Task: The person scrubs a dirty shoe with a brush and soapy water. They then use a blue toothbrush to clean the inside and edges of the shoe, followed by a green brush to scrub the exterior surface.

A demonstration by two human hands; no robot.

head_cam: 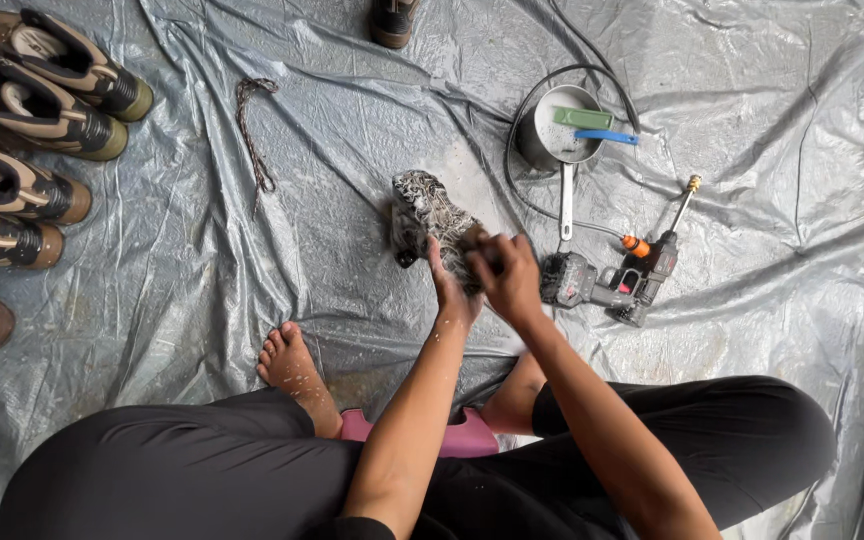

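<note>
Head view, looking down: a seated person's left hand (pixel 449 285) grips a soapy dark boot (pixel 430 218) lying on a grey plastic tarp (pixel 252 260). The right hand (pixel 505 275) is closed against the boot's near end; what it holds is hidden. A battery spray gun (pixel 607 280) lies just right. A steel saucepan (pixel 557 125) holds green and blue brushes. Boots (pixel 37 130) line the left edge.

A soap-lathered dark boot (pixel 430 222), its rough surface flecked with white foam, sits on a crinkled, glossy grey plastic tarpaulin (pixel 252 260). Nearby, a dull steel saucepan (pixel 552 125) holds a matt green plastic block (pixel 582 117). A matt black plastic spray gun (pixel 607 283) has a brass-coloured nozzle. Brown-and-tan boots (pixel 47 80) look matt, with ribbed fabric cuffs; a frayed braided lace (pixel 250 125) lies beside them.
</note>
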